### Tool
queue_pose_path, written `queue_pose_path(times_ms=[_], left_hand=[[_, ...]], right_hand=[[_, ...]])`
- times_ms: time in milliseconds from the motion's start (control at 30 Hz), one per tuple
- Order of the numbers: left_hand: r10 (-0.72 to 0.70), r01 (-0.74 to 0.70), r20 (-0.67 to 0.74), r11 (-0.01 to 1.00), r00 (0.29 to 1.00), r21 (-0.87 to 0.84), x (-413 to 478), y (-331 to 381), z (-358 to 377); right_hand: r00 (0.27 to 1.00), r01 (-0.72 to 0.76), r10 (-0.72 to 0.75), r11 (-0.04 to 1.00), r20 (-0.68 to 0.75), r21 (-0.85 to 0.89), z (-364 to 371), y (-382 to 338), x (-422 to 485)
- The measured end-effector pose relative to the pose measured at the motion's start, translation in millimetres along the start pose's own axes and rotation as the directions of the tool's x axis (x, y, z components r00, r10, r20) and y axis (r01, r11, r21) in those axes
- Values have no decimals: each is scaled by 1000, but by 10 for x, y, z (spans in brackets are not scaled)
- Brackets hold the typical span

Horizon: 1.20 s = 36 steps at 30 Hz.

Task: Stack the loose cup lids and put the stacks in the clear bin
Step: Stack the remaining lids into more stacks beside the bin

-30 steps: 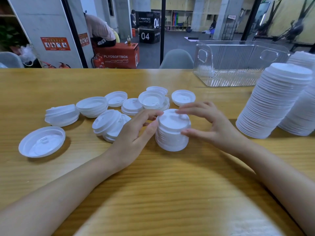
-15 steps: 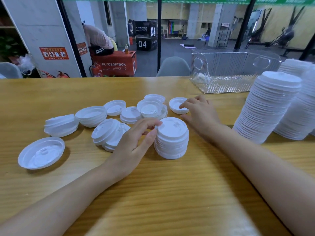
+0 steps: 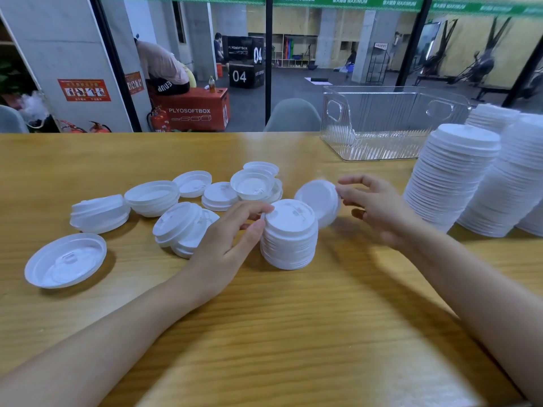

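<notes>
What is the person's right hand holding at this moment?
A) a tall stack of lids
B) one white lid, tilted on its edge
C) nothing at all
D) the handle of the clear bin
B: the right hand pinches one white lid by its rim, tilted beside the short stack that the left hand touches.

Matt white plastic lids (image 3: 289, 233); grained wood table (image 3: 293, 333).
</notes>
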State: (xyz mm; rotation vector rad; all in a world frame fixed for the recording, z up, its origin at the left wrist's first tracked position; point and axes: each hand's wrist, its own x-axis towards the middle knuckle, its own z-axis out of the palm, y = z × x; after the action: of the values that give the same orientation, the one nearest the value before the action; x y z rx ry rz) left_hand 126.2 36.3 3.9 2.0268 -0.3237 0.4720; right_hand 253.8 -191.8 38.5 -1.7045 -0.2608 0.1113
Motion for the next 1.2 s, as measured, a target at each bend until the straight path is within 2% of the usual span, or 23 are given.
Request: queue_pose_path(times_ms=[33,100,167,233,300,367,467,633,733,833,1000,1100,1200], left_hand=[[-6,6,-1,1000,1000,-3,-2,2,1],[-9,9,-2,1000,1000,1,-3,3,0],[-3,3,-2,1000,1000,5,-3,-2,0],[10,-10,-1,1000,1000,9,-4,-10,-1],[14,-14,0,1000,1000,10,-3,-14,0],[19,-19,-2,1000,1000,11,1,-14,3],[20,-20,-3,1000,1000,12,2,-14,3],[14,-14,-4,1000,1000,6,1,-13,5],[10,-10,-4,1000,1000,2,-1,-8,8],[6,-6,-1,1000,1000,-3,-2,-5,11],[13,-13,-3,1000,1000,-2,-1,-8,14],[-4,3,-6,1000,1000,-30,0,-16,15],[-30,28,-32,998,999,-49,-1,-20,6]], right_hand=[[1000,-9,7,999,-28,-54,-29,45,-24],[989,56,-93,952,-111,-300,-75,150,-22],[958,146,-255,827,-130,-543,-97,215,-18],[938,213,-339,731,-75,-648,-113,258,-8],[944,260,-328,695,27,-671,-116,290,0],[959,272,-243,658,143,-702,-102,307,-22],[962,274,-170,614,215,-740,-93,304,-45],[951,309,-206,581,231,-753,-119,317,-39],[954,298,-208,604,215,-739,-130,352,-28],[960,270,-249,700,128,-661,-130,349,-12],[953,273,-303,870,-8,-412,-89,189,-82],[925,381,-370,894,89,-238,-16,30,-232],[871,482,-428,839,241,-253,88,-46,-352]])
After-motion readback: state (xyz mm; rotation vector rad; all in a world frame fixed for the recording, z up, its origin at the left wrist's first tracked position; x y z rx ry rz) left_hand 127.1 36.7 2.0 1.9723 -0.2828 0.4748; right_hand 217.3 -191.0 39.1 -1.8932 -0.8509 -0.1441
